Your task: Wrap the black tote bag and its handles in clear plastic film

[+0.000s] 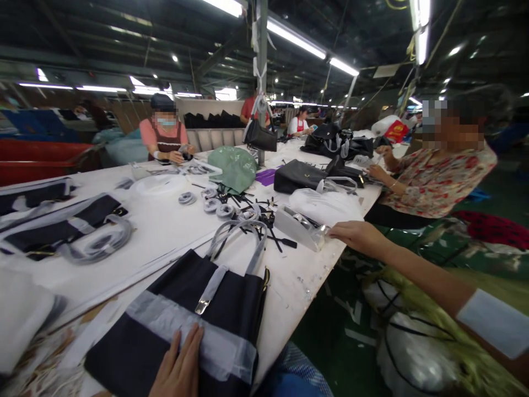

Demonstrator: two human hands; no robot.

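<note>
A black handbag (pixel 169 281) lies on the white worktable in front of me, its handles wrapped in pale film and pointing away. A wide strip of translucent wrapping (pixel 223 344) crosses its front below a gold clasp. My left hand (pixel 179 361) rests on the bag and the strip's lower edge, fingers stretched out. My right hand (pixel 357 237) reaches to the cutting end of a grey tape dispenser (pixel 300 226) at the table's right edge. Its fingers are pressed together there, apparently on the tape's end; the tape itself is hard to make out.
Wrapped straps (pixel 97 242) and black bags lie on the left. Coiled straps (pixel 225 211), black strips, a green plastic bag (pixel 233 168) and more handbags (pixel 300 176) stand further back. A co-worker (pixel 442 171) sits at the right; another (pixel 163 132) works across the table. Bagged bundles (pixel 417 347) lie on the floor.
</note>
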